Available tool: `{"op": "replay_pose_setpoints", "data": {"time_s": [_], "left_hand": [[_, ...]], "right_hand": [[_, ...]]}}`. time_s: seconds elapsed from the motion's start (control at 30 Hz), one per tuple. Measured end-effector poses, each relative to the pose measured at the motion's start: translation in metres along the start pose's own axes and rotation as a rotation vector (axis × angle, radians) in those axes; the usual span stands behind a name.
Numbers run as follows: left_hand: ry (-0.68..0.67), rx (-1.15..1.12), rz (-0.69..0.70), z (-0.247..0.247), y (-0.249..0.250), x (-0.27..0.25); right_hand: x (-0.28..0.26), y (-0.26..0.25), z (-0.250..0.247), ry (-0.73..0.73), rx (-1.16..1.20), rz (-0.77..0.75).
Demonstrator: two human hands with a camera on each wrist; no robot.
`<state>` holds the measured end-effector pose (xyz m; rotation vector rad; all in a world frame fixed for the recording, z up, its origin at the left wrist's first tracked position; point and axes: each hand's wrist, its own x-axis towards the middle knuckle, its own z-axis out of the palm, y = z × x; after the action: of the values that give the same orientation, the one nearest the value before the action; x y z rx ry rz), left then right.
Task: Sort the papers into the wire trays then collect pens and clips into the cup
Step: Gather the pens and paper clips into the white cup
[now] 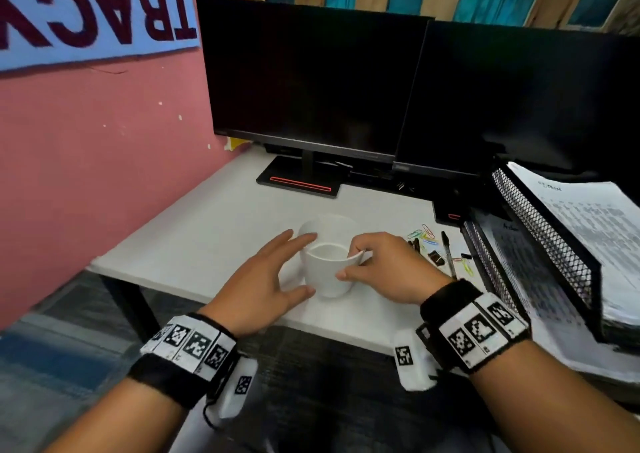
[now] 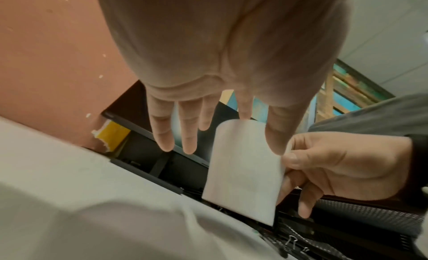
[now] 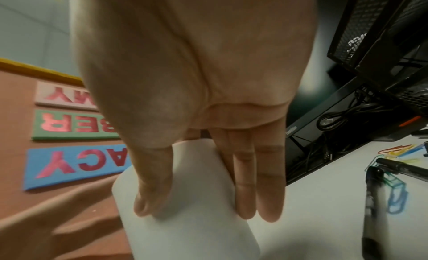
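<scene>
Two dark monitors [image 1: 311,78] are standing along the back of a white desk [image 1: 214,217], with a pink wall [image 1: 86,158] carrying a blue name sign [image 1: 93,19] to the left. At the right edge, stacked black wire trays [image 1: 540,244] are holding printed papers [image 1: 595,224], the upper tray's sheets overhanging its front.

A white cup [image 1: 329,272] is sitting near the desk's front edge, between the two hands. The right hand [image 1: 391,272] is gripping it, thumb on the near side and fingers curled over the rim; the right wrist view shows the fingers [image 3: 257,181] lying down the cup's [image 3: 185,200] wall. The left hand [image 1: 263,279] is hovering just beside the cup, fingers spread and straight, holding nothing; from the left wrist view its fingers [image 2: 162,128] appear clear of the cup [image 2: 243,168].

Just right of the cup, coloured paper clips [image 1: 424,234], black binder clips [image 1: 436,257] and a pen [image 1: 448,255] are lying loose on the desk, beside the lower tray. The right wrist view is showing a second pen [image 3: 372,205] lying over the clips, plus two more name signs [image 3: 69,113] on the wall.
</scene>
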<state>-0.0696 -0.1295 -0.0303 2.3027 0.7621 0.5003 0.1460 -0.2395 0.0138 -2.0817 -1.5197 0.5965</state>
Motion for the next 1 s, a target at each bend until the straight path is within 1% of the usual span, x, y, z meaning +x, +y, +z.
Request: {"op": "replay_pose_setpoints", "data": {"time_s": [0.07,0.13,0.2,0.3,0.4,0.43,0.53,0.63,0.73,0.83,1.0], "left_hand": [[-0.004,0.001,0.012,0.005,0.008,0.001],[0.005,-0.007,-0.016,0.01,0.014,0.002],[0.032,-0.023,-0.032,0.016,0.018,0.001],[0.073,-0.028,-0.054,0.02,0.018,-0.002],[0.082,-0.04,-0.085,0.02,0.018,-0.006],[0.086,-0.051,-0.092,0.02,0.018,-0.006],[0.091,-0.073,-0.099,0.02,0.02,-0.006],[0.089,-0.061,-0.088,0.021,0.024,-0.006],[0.078,-0.057,-0.07,0.023,0.027,-0.008],[0.07,-0.059,-0.06,0.024,0.026,-0.009],[0.088,-0.082,-0.061,0.023,0.025,-0.012]], "right_hand": [[-0.016,-0.001,0.007,-0.024,0.025,-0.028],[-0.026,0.003,0.014,-0.028,0.036,-0.048],[-0.033,0.008,0.015,0.0,0.08,-0.043],[-0.038,0.022,0.002,0.067,0.127,-0.03],[-0.042,0.04,-0.025,0.139,0.024,0.101],[-0.044,0.046,-0.034,0.133,-0.058,0.149],[-0.049,0.057,-0.049,0.054,-0.285,0.276],[-0.049,0.065,-0.045,0.009,-0.367,0.403],[-0.045,0.076,-0.037,0.012,-0.397,0.469],[-0.041,0.085,-0.028,0.03,-0.38,0.538],[-0.036,0.093,-0.02,0.1,-0.245,0.605]]}}
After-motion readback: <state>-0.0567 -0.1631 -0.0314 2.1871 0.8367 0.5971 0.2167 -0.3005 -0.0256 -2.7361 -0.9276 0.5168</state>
